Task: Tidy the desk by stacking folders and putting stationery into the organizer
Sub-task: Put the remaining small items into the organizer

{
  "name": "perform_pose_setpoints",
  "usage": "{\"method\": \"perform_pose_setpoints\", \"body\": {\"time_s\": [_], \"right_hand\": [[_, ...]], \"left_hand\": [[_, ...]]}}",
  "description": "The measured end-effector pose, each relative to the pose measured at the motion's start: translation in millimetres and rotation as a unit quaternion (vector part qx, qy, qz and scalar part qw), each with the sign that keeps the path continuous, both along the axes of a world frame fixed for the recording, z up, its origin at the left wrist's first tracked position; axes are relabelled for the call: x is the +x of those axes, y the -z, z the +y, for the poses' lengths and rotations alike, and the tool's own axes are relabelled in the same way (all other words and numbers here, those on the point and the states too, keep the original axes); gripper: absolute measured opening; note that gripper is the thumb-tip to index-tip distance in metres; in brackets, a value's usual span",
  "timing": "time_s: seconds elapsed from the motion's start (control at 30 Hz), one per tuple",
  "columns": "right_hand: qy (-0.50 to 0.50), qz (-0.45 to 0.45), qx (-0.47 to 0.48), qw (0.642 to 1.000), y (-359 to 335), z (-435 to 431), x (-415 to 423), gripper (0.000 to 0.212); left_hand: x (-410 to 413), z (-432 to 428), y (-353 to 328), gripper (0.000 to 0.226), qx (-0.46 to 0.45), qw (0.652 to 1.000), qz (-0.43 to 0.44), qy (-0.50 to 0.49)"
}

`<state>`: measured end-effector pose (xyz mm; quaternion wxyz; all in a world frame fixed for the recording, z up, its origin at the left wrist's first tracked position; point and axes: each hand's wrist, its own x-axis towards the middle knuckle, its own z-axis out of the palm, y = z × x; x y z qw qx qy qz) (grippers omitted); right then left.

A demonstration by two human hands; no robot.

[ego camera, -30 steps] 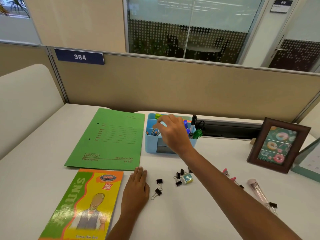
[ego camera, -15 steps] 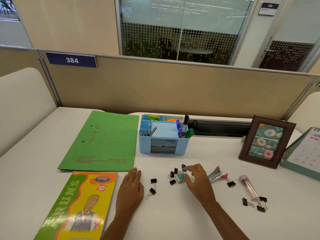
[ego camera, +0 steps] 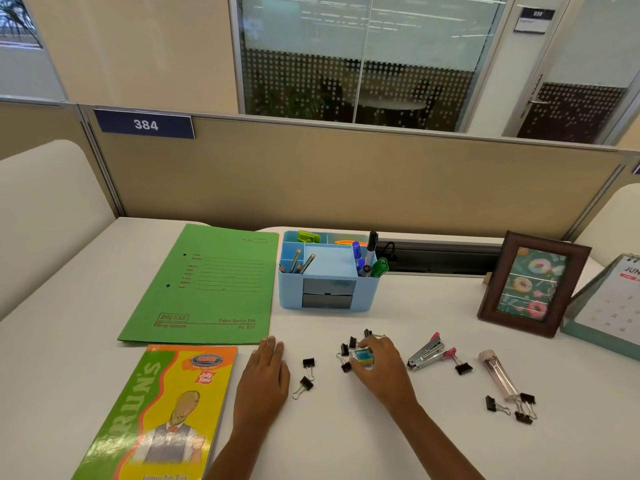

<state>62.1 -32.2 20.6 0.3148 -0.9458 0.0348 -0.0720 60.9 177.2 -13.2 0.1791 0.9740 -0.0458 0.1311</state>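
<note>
Watching the feed, I see bare white worktop [ego camera: 329, 445] between the 2 forearms and more to the right of the blue organizer [ego camera: 325, 299]. A beige partition [ego camera: 346, 185] closes off the back. The green folder [ego camera: 207, 285] lies flat at the left, its right edge just beside the organizer. The notebook [ego camera: 162, 410] lies in front of it and runs off the bottom of the view. A photo frame [ego camera: 533, 282] and a calendar [ego camera: 609, 306] stand at the right.

0.5 s ago the right hand [ego camera: 379, 365] was only reaching in. Now its thumb and fingers curl round the small blue-and-yellow eraser [ego camera: 363, 355], low on the worktop among the clips. 1.0 s ago it was up at the organizer. The left hand [ego camera: 263, 375] stays flat, fingers straight, holding nothing, near the folder's lower right corner.

I count 1 folder, 1 notebook, 1 organizer, 1 eraser, 1 stapler [ego camera: 426, 353], 1 clear tube [ego camera: 497, 379] and 10 visible binder clips [ego camera: 308, 362]. Of those clips, 2 lie beside the left hand, 4 around the right hand's fingers, 1 pink-handled beside the stapler, and 3 at the tube's near end.
</note>
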Motion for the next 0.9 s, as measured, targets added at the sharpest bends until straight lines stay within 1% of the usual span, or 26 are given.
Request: {"method": "perform_pose_setpoints", "body": {"time_s": [0.07,0.13,0.3,0.4,0.47,0.53,0.6,0.67,0.7,0.73,0.8,0.9], "right_hand": [[0.006,-0.008,0.025,1.000,-10.1,1.7,1.6,0.030],[0.004,-0.047,0.047,0.998,-27.2,5.9,4.4,0.030],[-0.049,-0.171,0.091,0.980,-89.3,27.7,32.2,0.029],[-0.046,-0.212,0.152,0.964,-124.9,43.9,60.3,0.021],[-0.024,-0.187,0.207,0.960,-141.8,54.2,82.9,0.018],[0.001,-0.134,0.257,0.957,-154.5,63.2,104.1,0.014],[0.006,-0.048,0.330,0.943,-165.8,70.6,118.1,0.007],[-0.010,0.053,0.390,0.919,-174.1,75.8,127.1,0.007],[-0.023,0.096,0.405,0.909,-176.0,77.6,130.9,0.007],[-0.036,0.131,0.403,0.905,-176.3,79.3,134.9,0.006],[-0.061,0.177,0.365,0.912,-172.0,82.5,142.7,0.015],[-0.072,0.205,0.311,0.925,-161.9,87.2,151.2,0.021]], "left_hand": [[0.4,1.5,2.0,0.069,0.006,1.000,-0.003,0.008],[0.6,1.4,2.3,0.075,0.009,1.000,-0.015,0.011],[-0.2,1.3,2.0,0.069,0.014,1.000,-0.004,0.005],[-0.7,2.9,1.1,0.065,-0.003,1.000,0.007,0.020],[-1.5,2.9,0.7,0.067,-0.017,0.999,0.022,0.026],[-2.5,2.8,1.2,0.068,-0.026,0.999,0.027,0.023],[-2.3,2.4,1.5,0.069,-0.025,0.999,0.033,0.019],[-2.1,1.7,1.3,0.069,-0.021,0.999,0.040,0.013],[-2.0,1.4,1.0,0.070,-0.020,0.999,0.042,0.011],[-1.6,1.1,0.8,0.070,-0.019,0.999,0.041,0.007],[-0.5,1.5,0.9,0.071,-0.020,0.999,0.042,0.002],[0.4,1.7,0.9,0.070,-0.020,0.999,0.047,0.004]]}}
